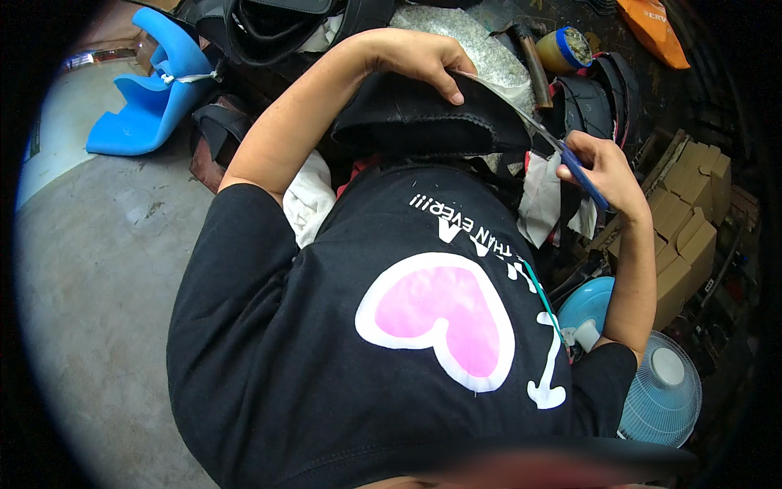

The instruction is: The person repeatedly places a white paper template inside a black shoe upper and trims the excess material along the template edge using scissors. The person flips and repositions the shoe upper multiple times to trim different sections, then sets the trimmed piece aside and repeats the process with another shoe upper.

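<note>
My left hand (428, 59) grips the upper edge of a black shoe upper (391, 110), with the thumb on its dark outer face and the fingers behind it. The piece has a stitched opening toward my body and a pale lining strip (507, 91) along its far edge. My right hand (604, 167) is closed round the blue handles of a pair of scissors (580, 173). Their blades point up and left, against the right end of the upper's pale edge. Whether the blades are apart cannot be made out.
Beyond the upper are a grey speckled slab (456, 37), a hammer (531, 69) and a yellow jar with a blue rim (564, 50). Cardboard boxes (692, 191) and a blue fan (664, 391) stand at right. A bent blue foam sheet (151, 106) is at left.
</note>
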`<state>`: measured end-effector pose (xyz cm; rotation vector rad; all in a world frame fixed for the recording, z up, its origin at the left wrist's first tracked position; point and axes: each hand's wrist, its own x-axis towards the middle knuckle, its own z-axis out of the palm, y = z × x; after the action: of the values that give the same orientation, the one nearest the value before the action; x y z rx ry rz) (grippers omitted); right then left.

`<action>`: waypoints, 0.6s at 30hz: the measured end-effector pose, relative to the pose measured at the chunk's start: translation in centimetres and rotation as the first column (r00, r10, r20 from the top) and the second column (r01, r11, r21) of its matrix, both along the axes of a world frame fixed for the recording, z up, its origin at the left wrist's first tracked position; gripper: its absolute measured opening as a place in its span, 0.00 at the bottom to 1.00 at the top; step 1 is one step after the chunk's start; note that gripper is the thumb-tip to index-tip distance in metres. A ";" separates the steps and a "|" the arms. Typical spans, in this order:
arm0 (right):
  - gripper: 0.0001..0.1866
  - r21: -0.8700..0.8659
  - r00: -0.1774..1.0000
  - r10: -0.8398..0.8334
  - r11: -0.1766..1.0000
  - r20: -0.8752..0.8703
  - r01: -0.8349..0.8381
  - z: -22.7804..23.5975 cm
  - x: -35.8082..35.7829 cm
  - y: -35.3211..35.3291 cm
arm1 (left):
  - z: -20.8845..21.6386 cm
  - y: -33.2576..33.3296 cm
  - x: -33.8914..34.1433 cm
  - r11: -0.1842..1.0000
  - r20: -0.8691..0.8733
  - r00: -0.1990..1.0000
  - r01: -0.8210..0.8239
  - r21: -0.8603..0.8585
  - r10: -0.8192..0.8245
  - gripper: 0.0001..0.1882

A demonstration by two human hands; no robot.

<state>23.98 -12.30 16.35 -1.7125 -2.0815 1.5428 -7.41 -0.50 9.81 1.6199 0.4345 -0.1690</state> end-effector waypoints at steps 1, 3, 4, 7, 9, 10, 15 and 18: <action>0.20 -0.051 0.997 0.023 0.998 0.071 -0.019 -0.1 0.2 0.1 | 0.1 -0.1 -0.2 0.996 0.054 0.998 -0.031 0.080 0.027 0.27; 0.22 -0.047 0.999 0.016 0.999 0.029 -0.015 -0.6 0.5 0.0 | 0.2 -0.5 -0.9 0.962 0.112 0.990 -0.112 0.250 0.086 0.30; 0.23 -0.057 1.000 0.004 0.998 0.004 -0.004 -0.8 0.6 0.0 | 0.4 -0.7 -1.5 0.920 0.029 0.993 -0.121 0.372 0.118 0.32; 0.22 -0.056 1.000 0.015 0.998 0.010 -0.014 -1.4 0.4 0.0 | 0.9 -1.8 -3.5 0.784 -0.147 0.951 -0.130 0.607 0.272 0.36; 0.24 -0.114 1.000 0.011 0.993 0.013 -0.010 -1.4 0.0 0.1 | 1.0 -1.8 -3.9 0.931 -0.188 0.956 -0.153 0.331 0.224 0.34; 0.25 -0.147 1.000 0.004 0.989 0.022 -0.001 -1.3 -0.2 0.1 | 1.0 -1.8 -4.0 0.966 -0.212 0.953 -0.178 0.188 0.217 0.32; 0.30 0.030 0.980 0.126 0.991 0.152 -0.132 -1.0 -1.4 0.1 | 0.5 -3.0 -3.3 0.962 0.110 0.962 -0.259 0.090 0.248 0.29; 0.31 0.030 0.989 0.118 0.992 0.083 -0.121 -1.1 -1.6 -0.2 | 0.4 -3.3 -3.1 0.953 0.145 0.945 -0.300 0.037 0.292 0.28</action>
<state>22.42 -12.53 15.25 -1.6955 -2.2761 1.4794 -10.50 -3.77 10.18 1.5911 0.5745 0.1838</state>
